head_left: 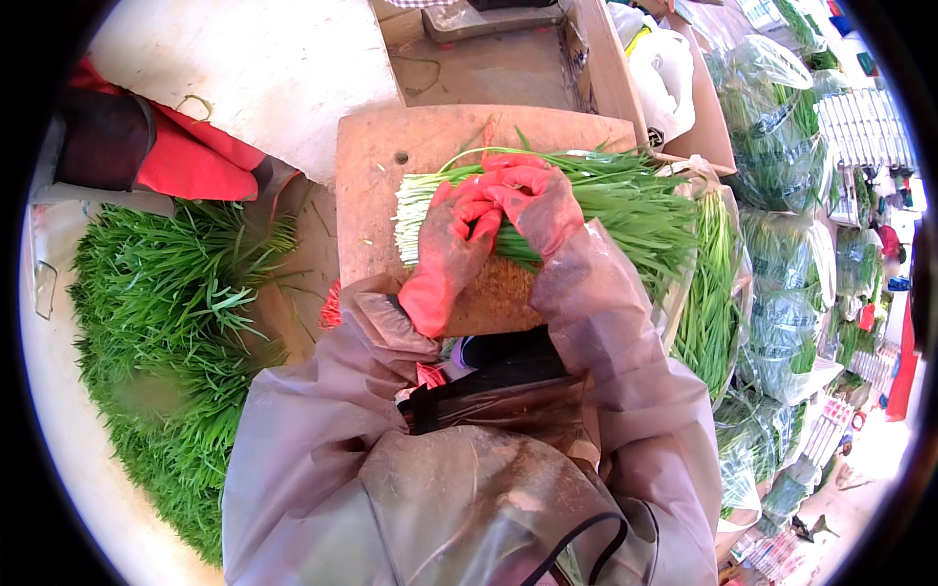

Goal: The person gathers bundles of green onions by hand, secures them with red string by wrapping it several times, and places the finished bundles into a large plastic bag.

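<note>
A thick bunch of garlic chives (625, 210) lies across a wooden board (376, 132), pale cut ends to the left and green leaves to the right. My left hand (455, 239), in a soiled red rubber glove, is closed above the stalks near the pale ends. My right hand (540, 205), gloved alike, bends in from the right with its fingers pinched against those of the left. Both sets of fingertips meet over the middle of the bunch, and what is between them is hidden. A thin red strand (490, 129) shows just beyond my fingers.
At left stands a large heap of loose chives (166, 361). Red ties (330, 306) hang by the board's left edge. To the right are more chives (708, 293) in a clear bag and several bagged bundles (777, 283). A cardboard box (611, 68) stands beyond the board.
</note>
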Available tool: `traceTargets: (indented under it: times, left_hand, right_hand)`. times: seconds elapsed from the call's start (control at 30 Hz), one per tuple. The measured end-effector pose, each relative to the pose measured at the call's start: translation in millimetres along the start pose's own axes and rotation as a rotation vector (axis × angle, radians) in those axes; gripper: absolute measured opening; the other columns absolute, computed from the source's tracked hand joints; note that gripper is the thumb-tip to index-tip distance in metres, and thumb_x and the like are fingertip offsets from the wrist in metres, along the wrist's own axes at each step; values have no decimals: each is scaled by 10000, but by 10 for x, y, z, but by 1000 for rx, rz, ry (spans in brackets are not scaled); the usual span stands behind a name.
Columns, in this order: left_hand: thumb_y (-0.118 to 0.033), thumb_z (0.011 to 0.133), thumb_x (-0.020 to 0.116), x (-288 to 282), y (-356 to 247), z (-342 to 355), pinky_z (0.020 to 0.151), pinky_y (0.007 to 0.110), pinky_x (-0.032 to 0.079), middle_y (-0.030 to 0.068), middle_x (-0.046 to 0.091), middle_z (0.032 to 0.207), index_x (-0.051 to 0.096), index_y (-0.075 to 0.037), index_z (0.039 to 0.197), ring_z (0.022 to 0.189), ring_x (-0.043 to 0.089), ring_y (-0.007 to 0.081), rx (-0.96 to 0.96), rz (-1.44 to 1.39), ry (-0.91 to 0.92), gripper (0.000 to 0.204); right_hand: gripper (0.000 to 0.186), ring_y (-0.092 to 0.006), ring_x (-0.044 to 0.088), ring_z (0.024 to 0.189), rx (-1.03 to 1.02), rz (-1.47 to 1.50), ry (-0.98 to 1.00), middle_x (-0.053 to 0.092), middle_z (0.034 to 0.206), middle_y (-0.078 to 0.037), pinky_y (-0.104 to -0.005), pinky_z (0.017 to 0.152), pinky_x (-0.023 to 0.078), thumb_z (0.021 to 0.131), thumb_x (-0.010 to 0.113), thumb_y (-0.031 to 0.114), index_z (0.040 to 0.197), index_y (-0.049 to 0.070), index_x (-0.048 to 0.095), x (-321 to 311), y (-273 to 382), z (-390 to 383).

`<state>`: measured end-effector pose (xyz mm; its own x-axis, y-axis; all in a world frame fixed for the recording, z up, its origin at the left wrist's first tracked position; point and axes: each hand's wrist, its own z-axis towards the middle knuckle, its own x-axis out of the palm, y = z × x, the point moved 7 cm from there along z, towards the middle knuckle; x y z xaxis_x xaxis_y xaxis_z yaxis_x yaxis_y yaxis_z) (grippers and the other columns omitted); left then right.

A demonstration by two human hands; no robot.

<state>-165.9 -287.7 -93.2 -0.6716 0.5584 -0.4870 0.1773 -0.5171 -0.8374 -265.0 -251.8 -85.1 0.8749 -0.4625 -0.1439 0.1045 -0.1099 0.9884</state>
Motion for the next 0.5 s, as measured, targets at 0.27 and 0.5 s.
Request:
traceTargets:
  times: [0.27,0.5]
  left_hand:
    - [-83,697,542,-29,-67,-112,926,409,270,75,601,820,588,-67,703,951,512,249,-68,-19,-230,49]
    - [-93,746,470,16,-264,9,939,419,265,91,504,1061,520,-17,891,1074,413,291,178,455,-79,171]
  right_hand:
    - [172,-128,541,792,-89,-621,1,591,840,-110,-248,690,445,778,480,-2,936,-14,549,-207,106,593]
    - [144,-155,535,802,401,-507,283,586,866,-82,-275,736,417,765,496,66,870,30,587,-48,-1308,524]
